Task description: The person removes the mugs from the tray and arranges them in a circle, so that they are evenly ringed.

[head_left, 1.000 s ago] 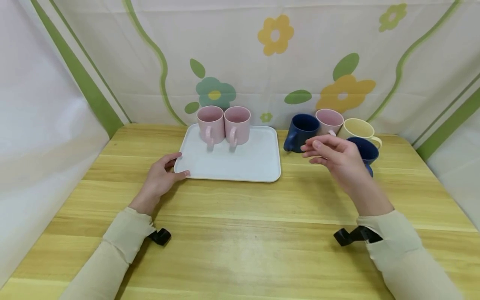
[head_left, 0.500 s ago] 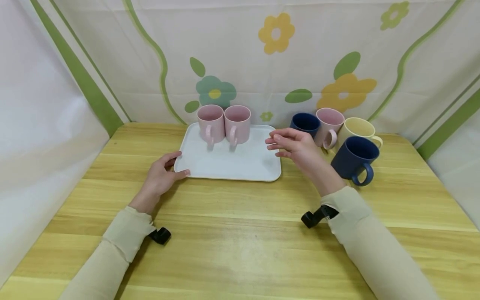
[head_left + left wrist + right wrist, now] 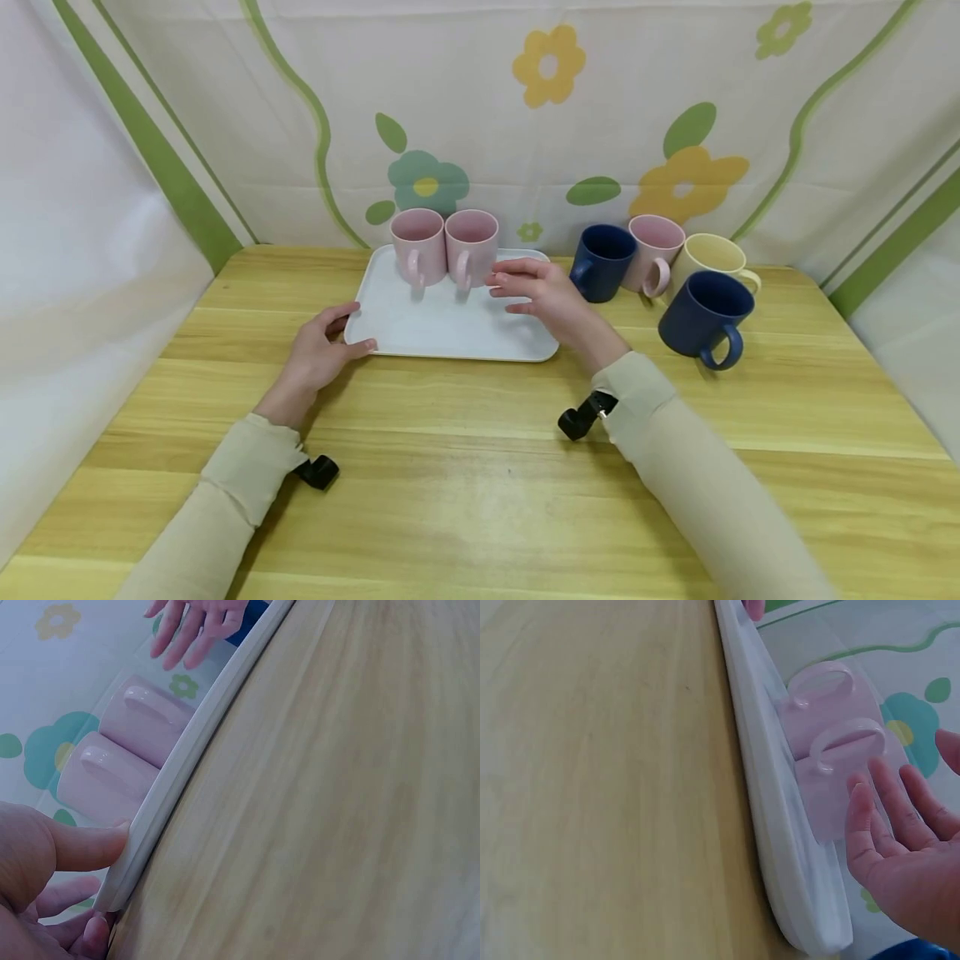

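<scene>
A white rectangular tray (image 3: 450,329) lies on the wooden table, and two pink mugs stand side by side along its back edge. My left hand (image 3: 318,350) pinches the tray's front left corner, thumb on the rim and fingers low at its side, as the left wrist view shows. My right hand (image 3: 543,300) hovers over the right part of the tray, fingers loosely spread and holding nothing. Its fingertips overlap the right pink mug (image 3: 472,242) in the head view. The left pink mug (image 3: 417,246) is farther away. Both mug handles face the front.
Right of the tray stand a dark blue mug (image 3: 602,262), a third pink mug (image 3: 654,250), a yellow mug (image 3: 708,254) and a second dark blue mug (image 3: 697,317), close together. A flowered curtain (image 3: 487,108) hangs behind the table (image 3: 465,500).
My right hand has moved left from the mugs at the right to above the tray. The left hand has stayed at the tray's corner, and the mugs have not moved.
</scene>
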